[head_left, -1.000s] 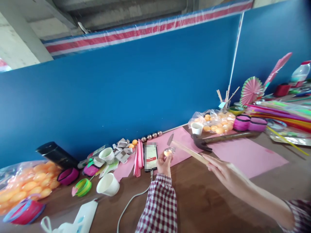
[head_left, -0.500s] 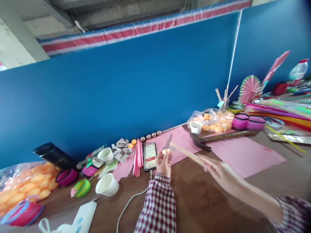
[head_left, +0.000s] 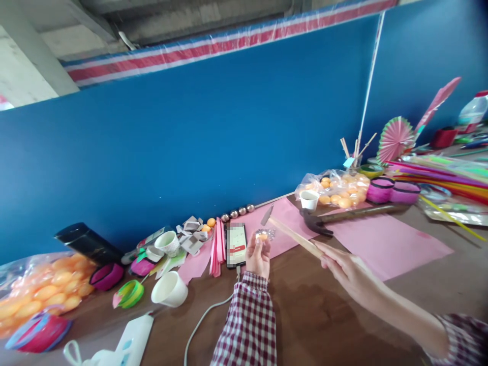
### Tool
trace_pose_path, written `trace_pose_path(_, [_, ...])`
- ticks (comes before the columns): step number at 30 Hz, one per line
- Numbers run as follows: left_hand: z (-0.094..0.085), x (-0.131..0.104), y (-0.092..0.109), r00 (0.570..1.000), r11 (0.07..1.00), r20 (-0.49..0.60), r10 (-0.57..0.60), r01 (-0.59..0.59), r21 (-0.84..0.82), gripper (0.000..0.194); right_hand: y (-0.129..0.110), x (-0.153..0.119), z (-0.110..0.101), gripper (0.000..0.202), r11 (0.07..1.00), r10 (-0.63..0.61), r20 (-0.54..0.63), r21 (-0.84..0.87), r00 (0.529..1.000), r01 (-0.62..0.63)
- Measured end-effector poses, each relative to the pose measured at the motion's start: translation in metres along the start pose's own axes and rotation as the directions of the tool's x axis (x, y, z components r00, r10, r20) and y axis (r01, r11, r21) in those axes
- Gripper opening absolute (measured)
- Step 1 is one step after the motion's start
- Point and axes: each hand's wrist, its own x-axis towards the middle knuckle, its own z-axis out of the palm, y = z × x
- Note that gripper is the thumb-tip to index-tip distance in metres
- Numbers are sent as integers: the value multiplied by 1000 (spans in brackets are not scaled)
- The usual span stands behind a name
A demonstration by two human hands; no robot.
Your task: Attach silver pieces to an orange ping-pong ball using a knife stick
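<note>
My left hand (head_left: 258, 258) is closed, its fingertips pinching a small orange ball (head_left: 262, 237). Shiny clear crinkled material (head_left: 270, 233) shows beside the ball; whether it is attached I cannot tell. In my right hand (head_left: 345, 269) is the light wooden handle of a small hammer-like tool (head_left: 293, 235). Its narrow grey metal head (head_left: 267, 215) hangs just above the ball, apart from it. Left of my left hand lies a phone (head_left: 237, 245) with a lit screen and a cable plugged in. Pink paper (head_left: 284, 223) lies behind both hands.
A claw hammer (head_left: 354, 214) lies at the right on pink sheets. Bagged orange balls (head_left: 339, 190) stand behind it, with more bagged balls (head_left: 49, 290) at far left. A white cup (head_left: 170, 290) and power strip (head_left: 131, 338) are front left. A blue partition (head_left: 213, 137) stands behind.
The tool's head has lifted slightly up and away from the ball. My left hand stays nearly in place, still holding the ball. The view has shifted slightly.
</note>
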Motion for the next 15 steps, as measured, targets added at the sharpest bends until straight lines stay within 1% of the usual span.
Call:
trace_pose_path(2, [1,0,1,1000,1000,22,14,-13,-18,33,3,-2,2,40,1000,-10,1,4,1000,10])
trace_pose_path(4, [2,0,1,999,999,25,19,-19,-27,33,7,-4,6,39,1000,-24,3,2,1000,24])
trace_pose_path(9, [1,1,-1,1000,1000,-15,-8,7,-5,17,7,-5,7,38,1000,-25,37,-6,999,25])
trace_pose_path(12, [0,2,-1,999,997,-45,-21,18,-68,9,3,-5,6,40,1000,16,29,18,999,-17])
trace_pose_path(15, [2,1,0,997,995,-58,-42,36,-94,6,1,-5,6,40,1000,5,29,24,1000,-6])
